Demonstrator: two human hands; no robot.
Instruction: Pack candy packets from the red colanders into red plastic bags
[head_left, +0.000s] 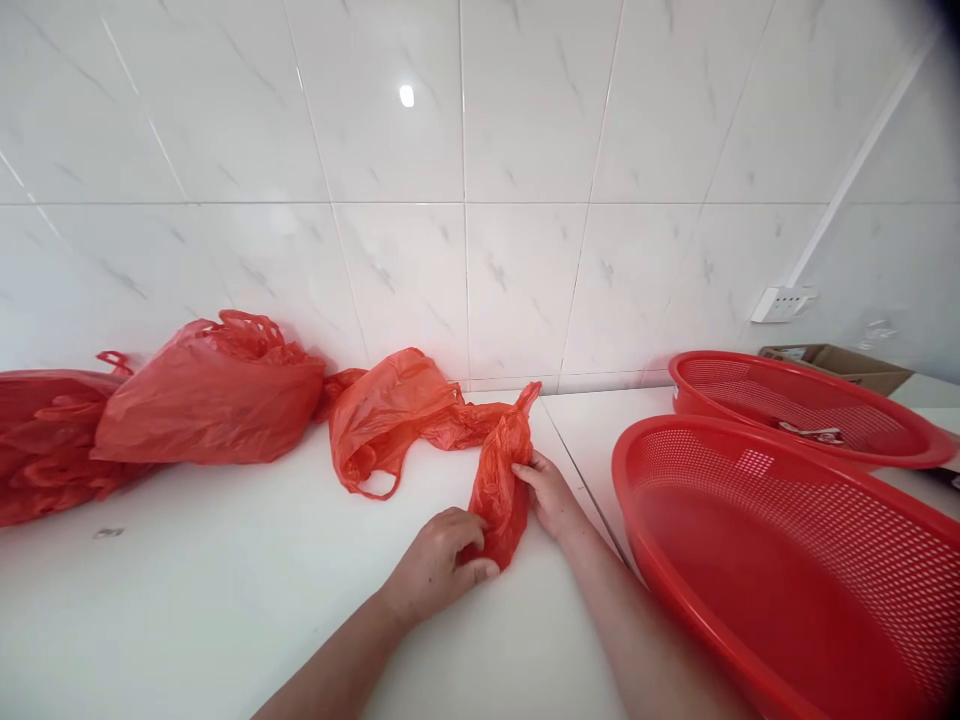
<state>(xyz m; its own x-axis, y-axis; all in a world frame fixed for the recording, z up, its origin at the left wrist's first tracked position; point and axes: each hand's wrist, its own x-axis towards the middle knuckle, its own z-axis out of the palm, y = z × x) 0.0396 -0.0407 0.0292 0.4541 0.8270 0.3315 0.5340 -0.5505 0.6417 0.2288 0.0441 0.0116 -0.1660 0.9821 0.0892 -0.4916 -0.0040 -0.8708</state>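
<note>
A crumpled red plastic bag (501, 480) lies on the white counter (225, 580) in front of me. My left hand (435, 565) grips its lower end with curled fingers. My right hand (551, 495) pinches its right side near the middle. The bag's upper end twists back toward another loose red bag (390, 410) by the wall.
A fuller red bag (217, 395) and a pile of red bags (45, 440) lie at the left along the tiled wall. Two red perforated plastic basins (795, 560) (810, 405) sit at the right. A cardboard box (840, 365) and a wall socket (784, 302) are behind them.
</note>
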